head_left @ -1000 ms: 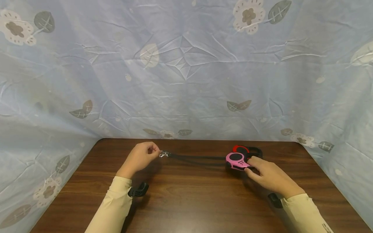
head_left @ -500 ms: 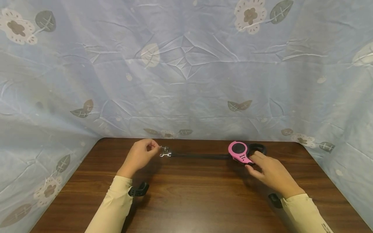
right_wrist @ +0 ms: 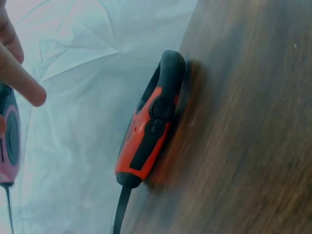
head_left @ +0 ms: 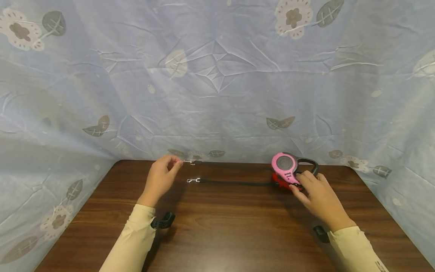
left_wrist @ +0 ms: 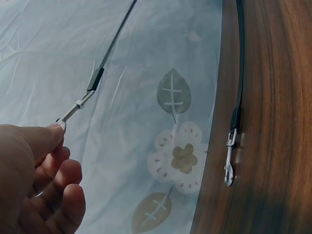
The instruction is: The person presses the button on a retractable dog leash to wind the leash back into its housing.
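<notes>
A pink retractable dog leash [head_left: 284,163] with a dark handle is held between the thumb and fingers of my right hand [head_left: 316,194]. My left hand [head_left: 160,180] pinches the silver clip [left_wrist: 73,111] at the end of its black cord, between thumb and index finger. The cord stretches straight between both hands, raised near the back edge. A red and black retractable leash [right_wrist: 146,129] lies on the table beneath the pink one, partly hidden by it in the head view. Its own silver clip [left_wrist: 229,163] and strap [head_left: 234,183] lie on the wood, apart from the left hand.
The brown wooden table [head_left: 217,230] has rounded back corners. A pale blue floral curtain [head_left: 217,113] hangs close behind it and along both sides. Each wrist wears a black strap device [head_left: 163,221].
Both hands have shifted back and up, carrying the pink leash and its clip away from the red leash. The two clips, close together before, are now separate; the red leash stays on the table.
</notes>
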`<state>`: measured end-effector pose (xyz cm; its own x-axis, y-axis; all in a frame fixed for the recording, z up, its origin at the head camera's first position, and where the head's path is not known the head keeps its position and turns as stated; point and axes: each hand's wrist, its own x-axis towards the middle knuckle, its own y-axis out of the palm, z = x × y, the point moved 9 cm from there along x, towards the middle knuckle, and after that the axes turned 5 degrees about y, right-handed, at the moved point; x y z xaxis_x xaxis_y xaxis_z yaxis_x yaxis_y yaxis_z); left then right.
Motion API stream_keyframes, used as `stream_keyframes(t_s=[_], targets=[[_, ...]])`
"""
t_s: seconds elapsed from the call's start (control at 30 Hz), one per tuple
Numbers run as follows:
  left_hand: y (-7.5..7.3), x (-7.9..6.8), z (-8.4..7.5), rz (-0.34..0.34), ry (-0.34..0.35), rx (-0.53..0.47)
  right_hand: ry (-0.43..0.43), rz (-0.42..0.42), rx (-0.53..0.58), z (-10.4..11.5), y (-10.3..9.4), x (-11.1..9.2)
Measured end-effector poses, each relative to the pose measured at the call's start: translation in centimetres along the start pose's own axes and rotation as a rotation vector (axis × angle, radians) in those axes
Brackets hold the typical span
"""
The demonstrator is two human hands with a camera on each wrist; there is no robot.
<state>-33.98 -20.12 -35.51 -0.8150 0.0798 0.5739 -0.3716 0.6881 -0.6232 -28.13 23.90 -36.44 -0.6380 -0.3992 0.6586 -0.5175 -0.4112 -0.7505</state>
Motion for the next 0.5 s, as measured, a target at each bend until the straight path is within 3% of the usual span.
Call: stream_keyframes(t_s=[0.17, 0.5], targets=[[-0.03, -0.05, -0.03, -0.003, -0.011, -0.022, 0.058, 0.032, 0.045, -0.49, 0.10, 0.03], [-0.27, 0.01, 0.10, -0.001, -0.023, -0.037, 0.070, -0.016, 0.149, -0.62, -0.01, 0.04]])
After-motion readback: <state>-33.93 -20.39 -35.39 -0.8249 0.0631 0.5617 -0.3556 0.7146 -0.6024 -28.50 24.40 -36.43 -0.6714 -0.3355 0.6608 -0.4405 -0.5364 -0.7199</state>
